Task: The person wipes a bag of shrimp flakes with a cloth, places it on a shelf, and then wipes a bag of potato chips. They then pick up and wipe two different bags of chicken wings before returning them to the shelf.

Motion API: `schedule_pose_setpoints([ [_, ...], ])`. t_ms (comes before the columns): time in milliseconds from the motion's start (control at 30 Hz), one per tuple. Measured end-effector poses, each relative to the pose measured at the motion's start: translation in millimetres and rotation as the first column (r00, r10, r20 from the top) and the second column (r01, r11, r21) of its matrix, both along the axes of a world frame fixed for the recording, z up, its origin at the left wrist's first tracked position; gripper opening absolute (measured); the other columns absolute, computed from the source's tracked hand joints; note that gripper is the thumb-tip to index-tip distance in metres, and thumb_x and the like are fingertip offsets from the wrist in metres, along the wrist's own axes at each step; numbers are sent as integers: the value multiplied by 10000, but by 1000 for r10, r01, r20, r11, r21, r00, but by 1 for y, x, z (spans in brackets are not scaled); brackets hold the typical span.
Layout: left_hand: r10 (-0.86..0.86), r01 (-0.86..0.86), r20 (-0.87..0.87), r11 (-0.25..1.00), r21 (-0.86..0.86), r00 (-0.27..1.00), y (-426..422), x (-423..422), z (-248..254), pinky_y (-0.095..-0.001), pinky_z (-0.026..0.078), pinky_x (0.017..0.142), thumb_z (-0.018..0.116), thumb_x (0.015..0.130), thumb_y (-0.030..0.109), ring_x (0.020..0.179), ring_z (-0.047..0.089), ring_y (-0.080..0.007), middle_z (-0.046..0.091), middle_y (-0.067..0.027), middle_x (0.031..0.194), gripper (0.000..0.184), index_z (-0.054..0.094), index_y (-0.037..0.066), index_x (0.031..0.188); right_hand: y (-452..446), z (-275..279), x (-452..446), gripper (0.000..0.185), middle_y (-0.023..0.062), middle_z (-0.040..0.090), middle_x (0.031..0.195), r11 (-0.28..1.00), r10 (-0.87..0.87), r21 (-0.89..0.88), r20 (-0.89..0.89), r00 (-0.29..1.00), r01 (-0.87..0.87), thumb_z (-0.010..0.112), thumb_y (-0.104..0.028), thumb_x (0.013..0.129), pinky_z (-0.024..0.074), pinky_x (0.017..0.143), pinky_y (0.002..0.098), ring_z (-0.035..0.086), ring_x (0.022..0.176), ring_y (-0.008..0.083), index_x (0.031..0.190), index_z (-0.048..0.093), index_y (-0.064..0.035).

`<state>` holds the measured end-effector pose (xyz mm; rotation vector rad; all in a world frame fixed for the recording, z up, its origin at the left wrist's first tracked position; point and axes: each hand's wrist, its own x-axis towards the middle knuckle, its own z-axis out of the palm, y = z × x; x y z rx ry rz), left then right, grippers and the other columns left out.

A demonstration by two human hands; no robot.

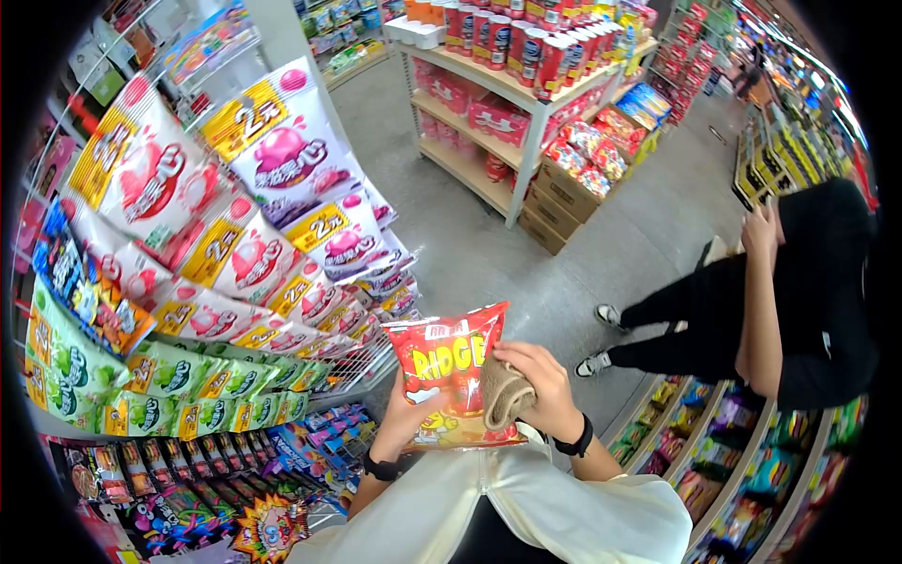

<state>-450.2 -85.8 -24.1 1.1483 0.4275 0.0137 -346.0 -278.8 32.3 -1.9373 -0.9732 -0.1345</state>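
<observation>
Shop floor (470,244), hands (547,390) holding bag (451,371), cloth (508,393)

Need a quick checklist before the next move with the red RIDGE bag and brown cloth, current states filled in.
1. Left hand holding the red bag: ok, gripped at its left side.
2. Right hand holding the brown cloth: ok, cloth at the bag's right side.
3. Bag front fully visible: not ok, cloth covers part of it.
4. Bag's back undamaged: cannot tell, it faces away.
5. Other person clear of the bag: ok, standing apart at the right.
</observation>
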Motion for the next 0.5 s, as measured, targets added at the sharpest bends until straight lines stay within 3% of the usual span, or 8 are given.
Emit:
schedule_pose_setpoints([
  [100, -37, 37, -23, 999, 0, 999, -8, 42, -7, -294, 436, 870, 693, 733, 46, 1028, 518, -139, 523, -65, 1144, 654, 326, 48, 1275, 7, -7, 58, 487, 143, 573, 1078, 998, -28, 55, 54, 998, 25, 705, -57, 591, 462, 784, 353, 574, 915, 300, 1051, 547, -22],
  [200, -31, 32, -44, 999, 15, 999, -28, 91, -4, -305, 431, 878, 691, 738, 46, 1025, 524, -153, 535, -77, 1124, 636, 338, 49, 1267, 11, -14, 121, 528, 124, 556, 1107, 971, -228, 101, 150, 962, 215, 702, -65, 558, 468, 773, 371, 558, 914, 324, 1065, 555, -42],
  [300, 83, -82, -16, 996, 23, 996, -48, 150, 23, -302, 440, 868, 686, 737, 30, 1014, 532, -152, 540, -75, 1114, 635, 337, 45, 1266, 8, -16, 186, 520, 125, 556, 1108, 979, -182, 119, 150, 972, 165, 696, -57, 555, 462, 780, 375, 558, 912, 326, 1055, 557, -38],
  [367, 162, -164, 24, 979, 124, 987, -53, 185, 18, -300, 456, 851, 678, 732, 3, 1000, 543, -152, 542, -78, 1116, 630, 339, 42, 1261, 3, -7, 220, 503, 122, 564, 1095, 990, -105, 113, 143, 984, 89, 686, -52, 553, 459, 783, 371, 560, 905, 322, 1040, 564, -37],
  [433, 335, -337, 42, 940, 53, 941, -55, 221, 24, -293, 465, 838, 673, 725, -17, 987, 550, -151, 540, -79, 1116, 628, 340, 38, 1255, -3, -1, 251, 490, 117, 573, 1082, 991, 96, 86, 96, 991, -105, 681, -48, 544, 460, 777, 364, 562, 892, 316, 1023, 573, -37],
  [500, 396, -404, 126, 913, 49, 910, -51, 251, 32, -291, 463, 838, 675, 716, -28, 994, 547, -150, 532, -85, 1120, 631, 337, 28, 1246, -10, 4, 279, 469, 97, 579, 1077, 977, 199, 59, 87, 976, -205, 684, -86, 554, 467, 759, 365, 565, 878, 299, 1010, 585, -50],
])
